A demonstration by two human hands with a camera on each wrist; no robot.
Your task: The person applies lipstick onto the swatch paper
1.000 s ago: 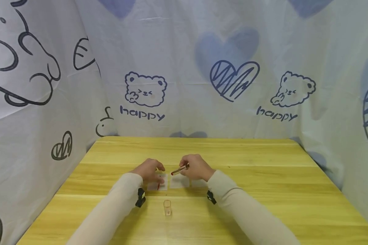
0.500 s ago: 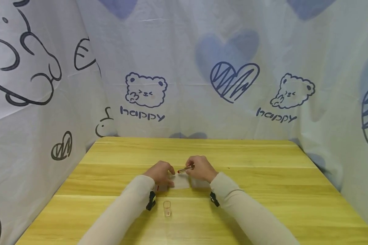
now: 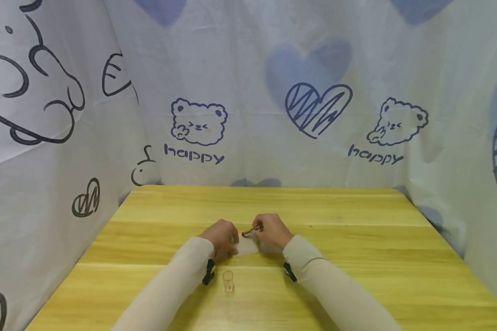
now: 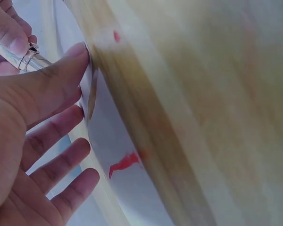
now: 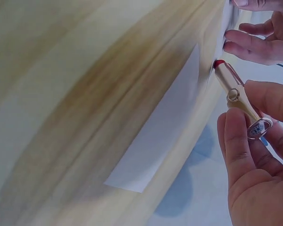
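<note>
At the left, a white paper card (image 4: pixel 111 132) marked with a red stroke (image 4: pixel 125 161) is partly covered, in the head view, by the left grip (image 3: pixel 222 236); nothing is grasped there, the fingers being loosely spread at the left edge of the middle card (image 3: pixel 247 248). Nearer the camera, what looks like a clear lipstick cap (image 3: pixel 228 281) is set on the desk (image 3: pixel 335 294). An uncapped lipstick (image 5: pixel 233 89) is held slanted at the middle card, its red tip (image 5: pixel 219 63) pointed left; whether paper is touched cannot be told. The tube is pinched by the right grip (image 3: pixel 272 231), and beside it another card (image 5: pixel 155 136) is laid flat. For a clean line, the middle card should be pressed firmly with the left fingers clear of the stroke's path; only light pressure should be applied, lest the soft tip be smeared or snapped, and the red stroke should not be brushed.
</note>
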